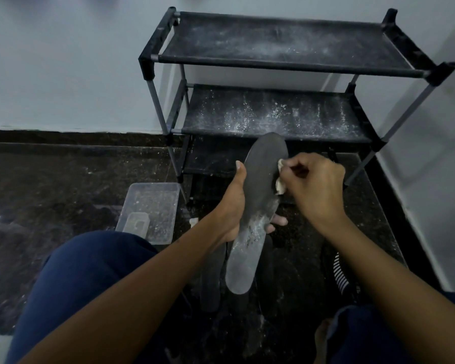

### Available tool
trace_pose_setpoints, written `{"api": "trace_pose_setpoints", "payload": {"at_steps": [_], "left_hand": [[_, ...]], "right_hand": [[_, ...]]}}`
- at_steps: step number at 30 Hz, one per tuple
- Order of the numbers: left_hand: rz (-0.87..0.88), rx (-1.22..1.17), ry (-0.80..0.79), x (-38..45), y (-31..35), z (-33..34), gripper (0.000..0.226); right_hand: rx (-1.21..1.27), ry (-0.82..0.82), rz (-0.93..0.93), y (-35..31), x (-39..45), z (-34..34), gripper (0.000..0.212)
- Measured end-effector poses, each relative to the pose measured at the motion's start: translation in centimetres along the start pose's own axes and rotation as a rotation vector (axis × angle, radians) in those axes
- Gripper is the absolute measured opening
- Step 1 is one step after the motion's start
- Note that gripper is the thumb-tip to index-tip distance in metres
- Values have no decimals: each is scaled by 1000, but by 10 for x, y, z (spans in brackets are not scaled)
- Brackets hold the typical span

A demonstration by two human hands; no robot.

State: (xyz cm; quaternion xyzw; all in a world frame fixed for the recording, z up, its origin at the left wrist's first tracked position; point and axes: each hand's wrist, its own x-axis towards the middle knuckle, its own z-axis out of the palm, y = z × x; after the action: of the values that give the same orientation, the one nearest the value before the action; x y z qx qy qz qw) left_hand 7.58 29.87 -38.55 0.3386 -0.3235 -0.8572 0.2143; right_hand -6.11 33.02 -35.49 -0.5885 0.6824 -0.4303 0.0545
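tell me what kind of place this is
Likely a home entryway corner: a dusty shoe rack stands against a wall on a dark floor, and the left hand holds an insole while the right hand holds a cloth on it.

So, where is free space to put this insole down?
Both dusty shelves are bare: the top shelf and the middle shelf. The floor left of the plastic tray is free too. Below the insole it is crowded with more insoles.

Floor: dark speckled stone.
Rack: black, stands on the floor against the wall; white powder on its shelves.
Tub: clear plastic, on the floor left of the rack.
Insoles: dark, flat on the floor.
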Motion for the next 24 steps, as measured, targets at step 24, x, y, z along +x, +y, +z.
{"api": "trace_pose_setpoints", "payload": {"at_steps": [24], "left_hand": [[26, -90, -11, -2, 12, -4, 92]], "right_hand": [[105, -339, -252, -17, -48, 11, 11]]}}
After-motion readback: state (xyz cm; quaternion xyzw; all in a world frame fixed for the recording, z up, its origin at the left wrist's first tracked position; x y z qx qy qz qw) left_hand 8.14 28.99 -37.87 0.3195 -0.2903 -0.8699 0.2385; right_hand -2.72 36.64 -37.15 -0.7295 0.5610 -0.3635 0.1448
